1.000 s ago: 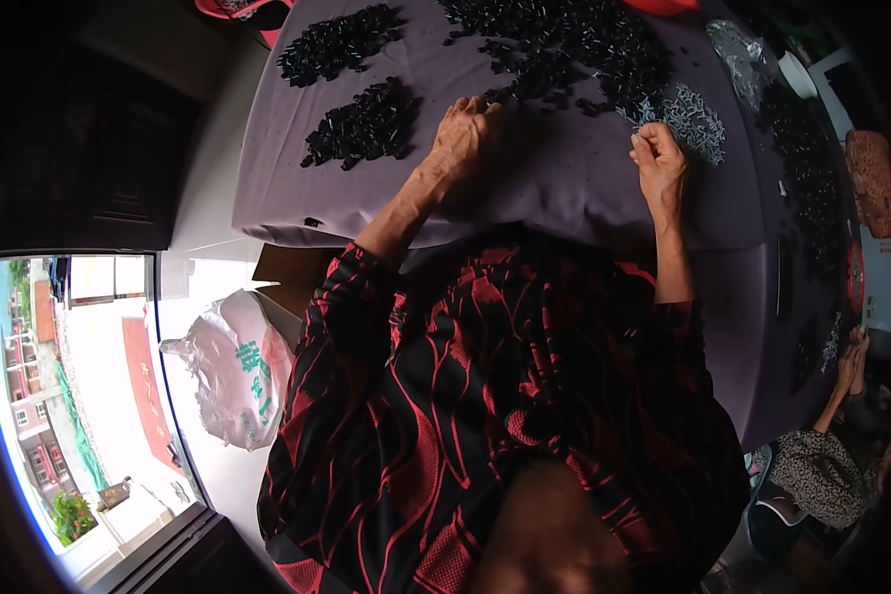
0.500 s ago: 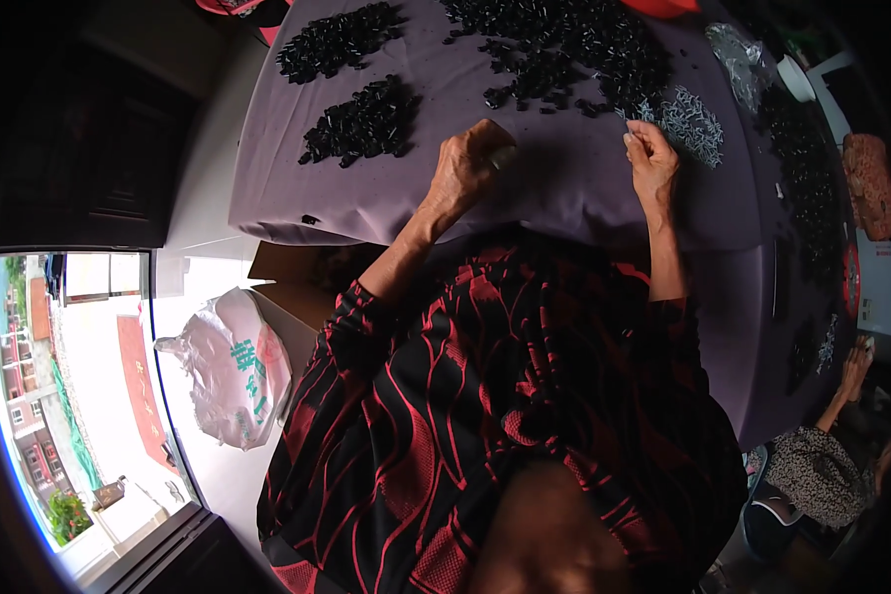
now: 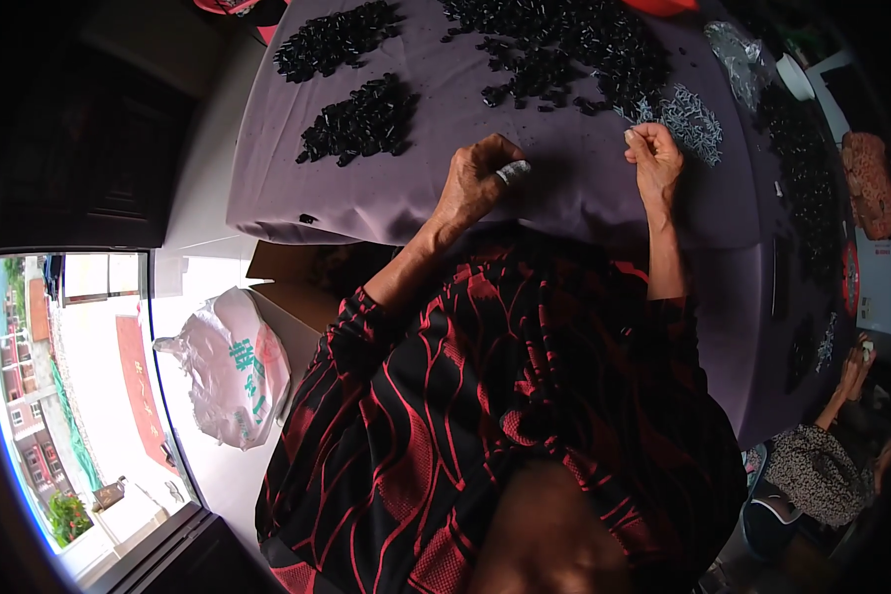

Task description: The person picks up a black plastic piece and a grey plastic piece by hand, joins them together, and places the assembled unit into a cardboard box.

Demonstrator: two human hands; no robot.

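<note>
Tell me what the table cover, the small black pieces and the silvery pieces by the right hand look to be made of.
Table cover: purple woven cloth, matte; it drapes and folds over the table edge.
Black pieces: probably moulded plastic, slightly glossy, though too small to be sure.
Silvery pieces: likely metal, going by their bright glints; the right hand is next to them.

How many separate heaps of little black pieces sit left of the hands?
2: one small black plastic-piece heap at the purple cloth's far left, another nearer. More lie right; some may be hidden.
</note>
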